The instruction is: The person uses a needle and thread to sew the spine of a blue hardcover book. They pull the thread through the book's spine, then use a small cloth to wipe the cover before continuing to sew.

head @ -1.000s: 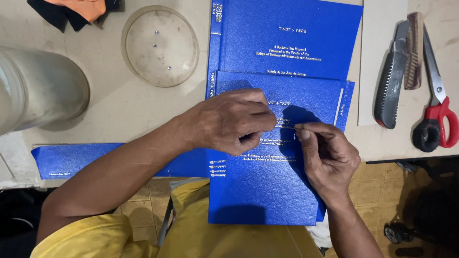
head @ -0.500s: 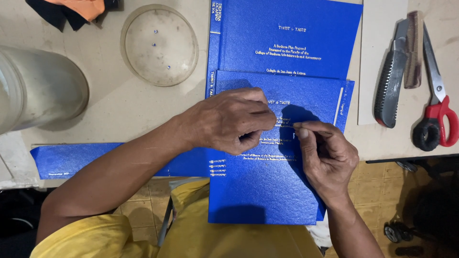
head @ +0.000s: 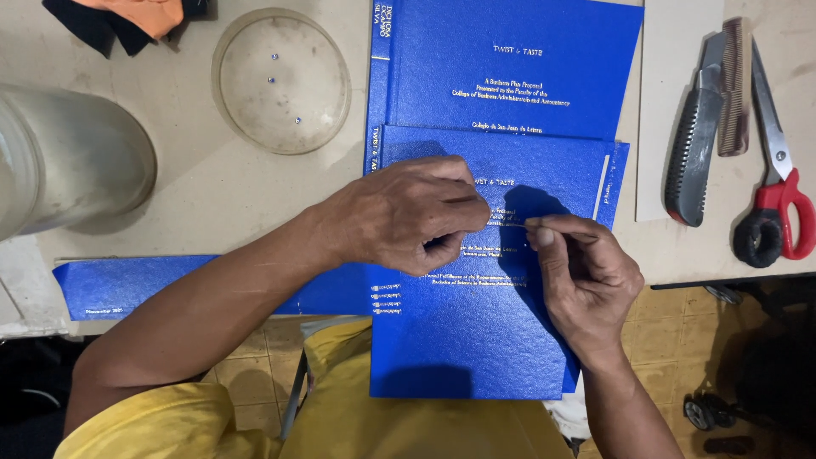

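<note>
Two hands work on the blue book [head: 476,340] at the table's near edge: left hand [head: 408,217] pressing its cover, right hand [head: 582,276] pinching a thin strip [head: 507,224].

The left hand [head: 408,217] lies over the middle of the near blue book cover [head: 476,340], hiding much of its gold lettering; whatever thin thing is pinched between its fingertips and those of the right hand [head: 586,285] is too small to make out; the far blue cover [head: 510,64] is cut by the top edge and partly buried under the near one; the blue strip [head: 127,285] at left passes behind the forearm; the big clear jar [head: 59,170] runs off the left edge; dark and orange cloth [head: 127,21] is cropped at the far edge; the specks on the round clear lid [head: 280,81] are too tiny to tell.
</note>
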